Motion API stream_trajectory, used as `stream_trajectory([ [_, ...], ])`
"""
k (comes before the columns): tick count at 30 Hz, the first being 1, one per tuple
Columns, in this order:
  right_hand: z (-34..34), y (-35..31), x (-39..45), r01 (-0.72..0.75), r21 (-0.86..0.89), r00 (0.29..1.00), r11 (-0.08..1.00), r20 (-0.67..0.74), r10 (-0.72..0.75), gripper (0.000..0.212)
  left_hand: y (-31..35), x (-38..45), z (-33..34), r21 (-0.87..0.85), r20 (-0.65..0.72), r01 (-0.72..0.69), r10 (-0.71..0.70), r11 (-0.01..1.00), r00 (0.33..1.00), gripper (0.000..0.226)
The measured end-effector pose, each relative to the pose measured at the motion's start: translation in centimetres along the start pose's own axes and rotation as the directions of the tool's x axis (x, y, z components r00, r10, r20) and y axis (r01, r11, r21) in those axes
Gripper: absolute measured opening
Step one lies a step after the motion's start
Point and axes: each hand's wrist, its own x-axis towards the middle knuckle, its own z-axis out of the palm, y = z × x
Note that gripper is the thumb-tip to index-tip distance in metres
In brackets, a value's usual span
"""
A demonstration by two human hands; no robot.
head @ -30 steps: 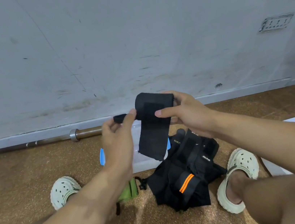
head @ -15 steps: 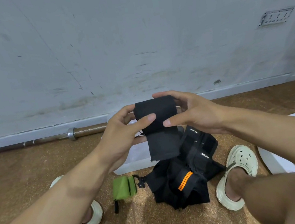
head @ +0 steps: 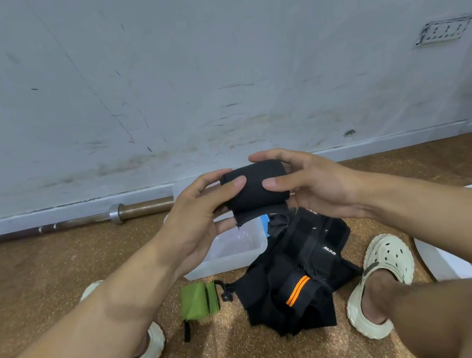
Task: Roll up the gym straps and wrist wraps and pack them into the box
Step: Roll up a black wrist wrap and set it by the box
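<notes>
The left hand curls its fingers and thumb round the left end of a black wrist wrap, nearly all rolled, a short tail hanging under it. The right hand grips the roll's right end, so both hands clamp it between them. Below the hands sits a clear plastic box; under the right hand a heap of black straps, a green pouch beside it.
</notes>
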Motion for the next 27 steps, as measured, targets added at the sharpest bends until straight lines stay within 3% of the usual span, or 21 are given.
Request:
stream_trajectory([
  [5,-0.1,-0.1,0.0,-0.001,-0.002,1.000,1.000,-0.011,0.001,0.065,-0.1,0.1,0.0,0.052,-0.038,-0.052,0.054,0.997,0.998,0.059],
  [11,0.2,0.1,0.2,-0.118,0.000,0.993,0.993,-0.004,0.118,0.059,-0.6,-0.3,0.2,0.178,-0.035,-0.155,0.164,0.972,0.986,0.059],
  [16,2.1,1.2,0.2,-0.035,0.004,0.987,0.999,-0.159,0.035,0.059,-1.8,-0.1,1.3,0.081,-0.133,-0.081,0.091,0.993,0.987,0.065],
  [20,4.0,2.9,0.4,-0.030,-0.185,0.968,0.982,-0.250,-0.017,0.066,-3.4,0.0,2.4,0.123,-0.188,0.013,0.010,0.992,0.982,0.088],
  [27,4.7,3.6,0.6,-0.067,-0.179,0.963,0.982,-0.270,0.017,0.064,-4.0,-0.1,2.5,0.255,-0.237,0.036,0.026,0.966,0.971,0.059],
])
